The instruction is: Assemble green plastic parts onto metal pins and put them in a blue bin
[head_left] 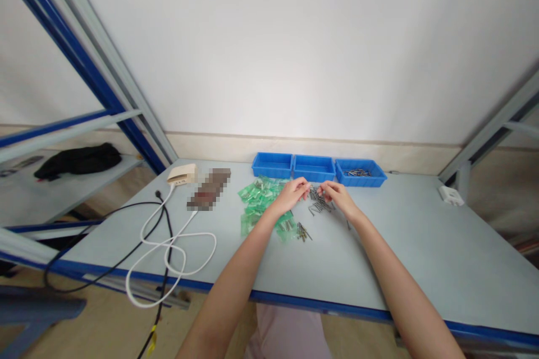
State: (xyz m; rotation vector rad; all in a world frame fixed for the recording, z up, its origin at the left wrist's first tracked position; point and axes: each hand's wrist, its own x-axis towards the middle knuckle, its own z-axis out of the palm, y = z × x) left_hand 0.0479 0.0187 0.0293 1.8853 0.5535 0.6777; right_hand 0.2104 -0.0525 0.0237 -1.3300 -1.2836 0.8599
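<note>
My left hand point(296, 191) is closed, its fingers pinched together above the right edge of a heap of small green plastic bags point(259, 202). Facing it, my right hand point(336, 194) is also closed, with thumb and fingertips drawn together. What either hand holds, if anything, is too small to make out. Between and just below the hands lies a loose pile of dark metal screws point(320, 204). A smaller cluster of screws point(303, 232), some brass-coloured, sits nearer me, beside the bags.
Along the wall stand three blue bins: a left bin point(272, 174), a middle bin point(314, 176) and a right bin point(362, 182) with screws in it. A white cable point(181, 273) loops from a charger point(182, 174) on the left. A white adapter point(451, 196) lies far right.
</note>
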